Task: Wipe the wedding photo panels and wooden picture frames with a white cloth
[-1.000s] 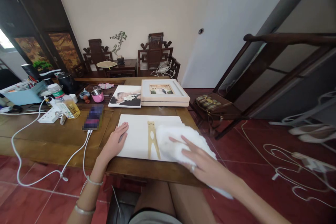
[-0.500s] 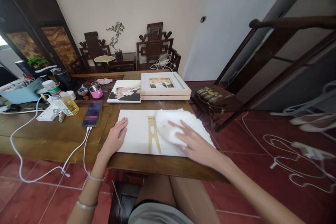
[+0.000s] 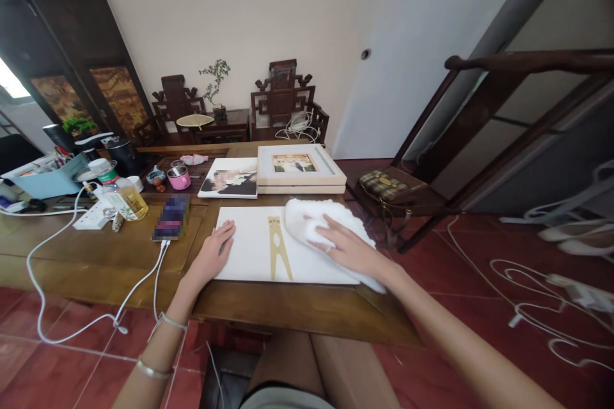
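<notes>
A flat white panel (image 3: 244, 249) lies on the wooden table, with a gold A-shaped stand piece (image 3: 278, 249) at its middle. My left hand (image 3: 215, 252) rests on the panel's left edge, fingers stretched out, holding nothing. Under my right hand (image 3: 348, 246) is a fluffy white cloth (image 3: 307, 214), bunched beneath the fingers and pressed on the panel's right part. The cloth hides that side of the panel and hangs past its right edge.
Behind the panel are a photo print (image 3: 230, 179) and stacked framed pictures (image 3: 326, 163). To the left lie a phone (image 3: 170, 217) with white cables, a power strip (image 3: 91, 216), a bottle (image 3: 127, 195) and a pink cup (image 3: 179, 179). A plaid bag (image 3: 384, 186) sits on a chair at right.
My right hand and the cloth have shifted slightly up on the panel, and the cloth's folds differ. My left hand stays on the left edge. The camera view has tilted up a little.
</notes>
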A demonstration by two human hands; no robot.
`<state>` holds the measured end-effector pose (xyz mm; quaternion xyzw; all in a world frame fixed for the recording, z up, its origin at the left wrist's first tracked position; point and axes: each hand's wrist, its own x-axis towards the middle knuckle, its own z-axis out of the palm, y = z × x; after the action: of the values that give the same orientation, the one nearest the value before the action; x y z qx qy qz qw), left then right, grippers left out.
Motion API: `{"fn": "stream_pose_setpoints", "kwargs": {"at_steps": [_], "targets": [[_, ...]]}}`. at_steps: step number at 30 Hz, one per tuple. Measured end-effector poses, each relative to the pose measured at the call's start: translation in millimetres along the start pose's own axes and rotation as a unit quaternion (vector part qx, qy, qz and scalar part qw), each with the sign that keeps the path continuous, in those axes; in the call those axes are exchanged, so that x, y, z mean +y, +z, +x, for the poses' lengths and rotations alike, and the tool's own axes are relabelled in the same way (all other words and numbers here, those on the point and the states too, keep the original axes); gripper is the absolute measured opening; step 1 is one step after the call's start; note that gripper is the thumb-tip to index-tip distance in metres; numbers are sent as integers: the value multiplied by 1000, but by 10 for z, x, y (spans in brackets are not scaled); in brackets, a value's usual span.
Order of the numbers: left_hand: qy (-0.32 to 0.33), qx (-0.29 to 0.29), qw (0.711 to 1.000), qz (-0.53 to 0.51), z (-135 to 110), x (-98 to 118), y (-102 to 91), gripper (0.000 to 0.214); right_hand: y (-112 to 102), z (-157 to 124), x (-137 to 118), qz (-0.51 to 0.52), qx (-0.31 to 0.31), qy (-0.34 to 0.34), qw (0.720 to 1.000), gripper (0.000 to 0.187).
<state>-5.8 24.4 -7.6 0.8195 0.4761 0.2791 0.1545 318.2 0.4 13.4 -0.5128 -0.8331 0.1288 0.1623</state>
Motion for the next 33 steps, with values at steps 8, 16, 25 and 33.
{"fn": "stream_pose_setpoints", "kwargs": {"at_steps": [8, 16, 25, 33], "targets": [[-14, 10, 1000, 14, 56, -7, 12, 39, 24, 308, 49, -35, 59, -45, 997, 19], [-19, 14, 1000, 6, 39, -46, 26, 39, 7, -611, -608, -10, -20, -134, 991, 16], [-9, 0, 1000, -8, 41, -50, 3, 39, -3, -166, -146, -16, 8, -49, 999, 19], [-15, 12, 1000, -1, 55, -17, 4, 40, -8, 319, 91, -58, 51, -27, 997, 21]]}}
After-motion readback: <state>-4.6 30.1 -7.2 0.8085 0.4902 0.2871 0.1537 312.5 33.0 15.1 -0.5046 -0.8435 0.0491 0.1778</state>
